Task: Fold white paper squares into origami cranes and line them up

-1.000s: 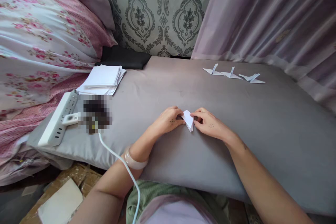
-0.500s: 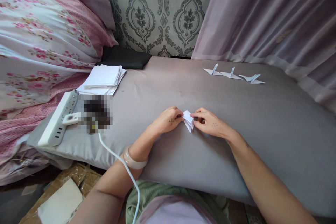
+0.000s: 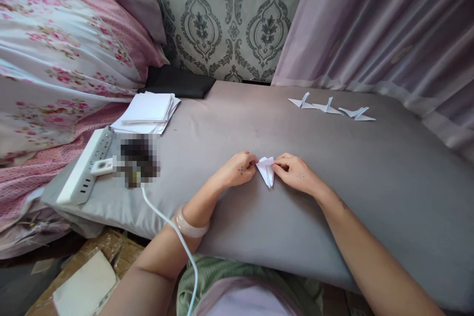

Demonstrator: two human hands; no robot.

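A small folded piece of white paper lies on the grey mattress, its point towards me. My left hand pinches its left edge with curled fingers. My right hand pinches its right edge, fingers bent over the fold. Both hands rest on the mattress and meet at the paper's top.
A stack of white paper sheets lies at the back left. Three folded paper shapes sit in a row at the back right. A white power strip with a white cable lies left. Floral bedding is piled left; a curtain hangs right.
The upper flap of the folded paper has been pressed lower and flatter between my fingers. Both hands stay on the paper in about the same place.
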